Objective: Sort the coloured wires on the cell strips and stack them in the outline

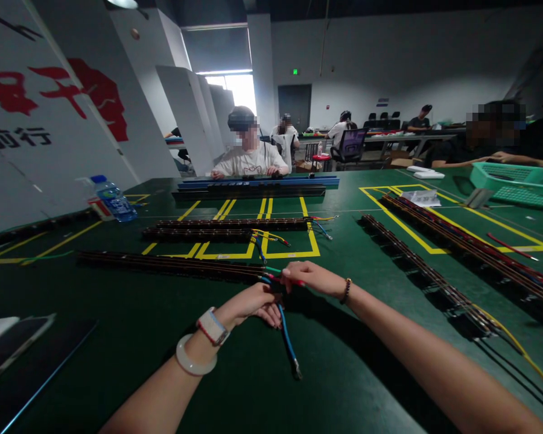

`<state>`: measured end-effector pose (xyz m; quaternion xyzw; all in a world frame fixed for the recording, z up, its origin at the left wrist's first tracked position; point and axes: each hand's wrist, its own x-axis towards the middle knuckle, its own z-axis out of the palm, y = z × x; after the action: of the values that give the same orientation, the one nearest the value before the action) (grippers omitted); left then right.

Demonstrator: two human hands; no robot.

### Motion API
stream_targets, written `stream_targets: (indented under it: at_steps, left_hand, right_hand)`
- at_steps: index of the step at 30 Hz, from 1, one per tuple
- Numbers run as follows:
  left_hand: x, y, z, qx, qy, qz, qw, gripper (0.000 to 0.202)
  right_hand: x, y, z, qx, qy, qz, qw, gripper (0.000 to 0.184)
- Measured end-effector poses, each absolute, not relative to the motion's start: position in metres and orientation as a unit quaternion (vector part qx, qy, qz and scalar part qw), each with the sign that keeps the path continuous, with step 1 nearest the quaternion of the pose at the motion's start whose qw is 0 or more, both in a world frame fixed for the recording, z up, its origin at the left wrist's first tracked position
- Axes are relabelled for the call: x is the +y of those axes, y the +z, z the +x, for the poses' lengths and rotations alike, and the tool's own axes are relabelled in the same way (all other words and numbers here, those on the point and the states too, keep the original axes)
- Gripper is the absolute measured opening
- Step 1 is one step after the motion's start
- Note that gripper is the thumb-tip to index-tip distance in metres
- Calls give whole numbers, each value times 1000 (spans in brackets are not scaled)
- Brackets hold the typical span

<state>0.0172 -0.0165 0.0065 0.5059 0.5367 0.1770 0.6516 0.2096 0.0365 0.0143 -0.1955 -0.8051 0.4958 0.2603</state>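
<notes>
A long dark strip (172, 263) with copper-coloured rods lies across the green table, and its coloured cables come out at the right end. My left hand (253, 302) is closed around a blue cable (286, 336), whose metal lug end hangs toward me. Just beside it, my right hand (314, 279) pinches a red cable (275, 278) close to the strip's end. A green cable (273, 270) also runs in under the right fingers; whether they grip it too is hidden.
Two shorter strips (235, 225) with cable ends lie beyond, inside yellow tape lines. More strips (428, 271) run along the right. A green basket (520, 184), a water bottle (113, 198) and a dark flat panel (40, 367) are around the table. A co-worker (248, 150) sits opposite.
</notes>
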Motion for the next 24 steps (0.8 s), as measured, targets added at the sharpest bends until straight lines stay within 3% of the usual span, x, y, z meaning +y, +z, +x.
stream_targets:
  at_steps: [4,5,9,13,18,24]
  left_hand:
    - [-16,7,18,541,166,504,653,27]
    - [-16,8,17,540,166,506,652,29]
    - [-16,8,16,530,177,500,662,34]
    - [-16,5,17,505,218,477,685,34]
    - [-18,0,26,493,285,431,700,29]
    - [-22,1,36,489,349,396,694,22]
  right_hand:
    - [47,11,227,-836,477,-191,193,33]
    - [49,8,231,-844,455,-205,196,34]
    - [60,-7,241,-862,330,-337,186,72]
    - [67,-19,241,-871,255,-403,122,64]
    - [64,-20,237,-872,368,-305,100,46]
    - [56,-8,239,-860,436,-243,110,45]
